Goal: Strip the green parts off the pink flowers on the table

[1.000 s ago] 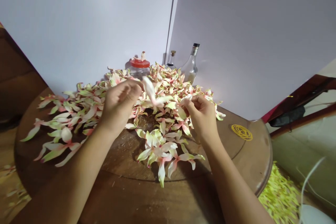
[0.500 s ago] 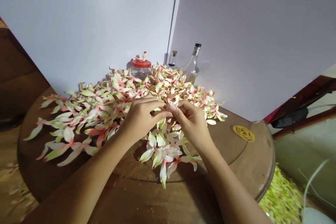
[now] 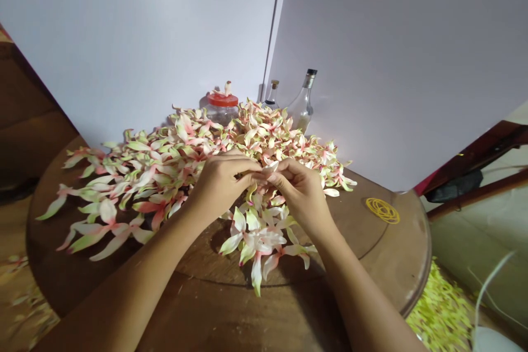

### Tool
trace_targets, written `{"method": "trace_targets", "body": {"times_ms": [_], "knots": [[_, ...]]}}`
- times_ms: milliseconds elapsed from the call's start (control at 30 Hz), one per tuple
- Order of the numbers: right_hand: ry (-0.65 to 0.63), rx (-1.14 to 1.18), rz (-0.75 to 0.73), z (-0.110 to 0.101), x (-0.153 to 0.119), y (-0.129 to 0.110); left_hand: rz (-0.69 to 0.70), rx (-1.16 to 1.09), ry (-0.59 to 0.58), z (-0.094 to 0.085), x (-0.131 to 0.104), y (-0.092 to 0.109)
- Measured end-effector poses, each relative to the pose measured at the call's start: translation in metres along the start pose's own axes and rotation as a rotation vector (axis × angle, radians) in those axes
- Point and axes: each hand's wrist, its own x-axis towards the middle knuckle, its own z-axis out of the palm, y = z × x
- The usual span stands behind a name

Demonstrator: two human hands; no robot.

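Observation:
My left hand (image 3: 226,179) and my right hand (image 3: 300,187) meet over the middle of the table, fingertips pinched together on one pale flower (image 3: 271,167). A white petal shows between them; the rest of that flower is mostly covered by my fingers. Just below and in front lies a small cluster of white, pink and green-tipped flowers (image 3: 259,239). Behind and to the left of my hands spreads a large pile of the same flowers (image 3: 157,157).
On the round wooden table (image 3: 231,319), yellow rubber bands (image 3: 383,210) lie at the right. A red-lidded jar (image 3: 223,100), a small corked bottle (image 3: 272,93) and a taller clear bottle (image 3: 303,104) stand behind the pile, near the wall (image 3: 371,66). Yellow-green flowers (image 3: 439,308) lie low at the right.
Between my fingertips, a white petal now stands out more clearly, and my fingers have shifted slightly. The pile and cluster look the same.

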Motion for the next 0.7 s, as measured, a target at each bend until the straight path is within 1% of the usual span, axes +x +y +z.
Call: {"method": "trace_targets", "body": {"times_ms": [100,233,333,467,567,700], "knots": [[-0.006,0.037,-0.005,-0.0003,-0.0001,0.0013,-0.016,0.015,-0.007,-0.0004,0.0001,0.0004],[0.005,0.046,-0.007,-0.0008,0.0006,0.0014,-0.023,0.117,0.019,0.0004,-0.0008,0.0013],[0.004,0.049,0.000,0.0000,0.0014,0.0007,0.012,0.186,0.059,0.0012,-0.0012,0.0019],[-0.011,0.061,0.005,0.0012,0.0019,0.0003,0.091,0.221,0.094,0.0019,-0.0001,0.0016],[-0.013,-0.006,-0.011,0.0011,0.0014,0.0007,0.114,0.264,0.088,0.0028,0.0005,0.0006],[-0.005,-0.145,-0.035,0.0017,0.0001,0.0016,0.088,0.296,0.052,0.0054,-0.0004,-0.0002]]}}
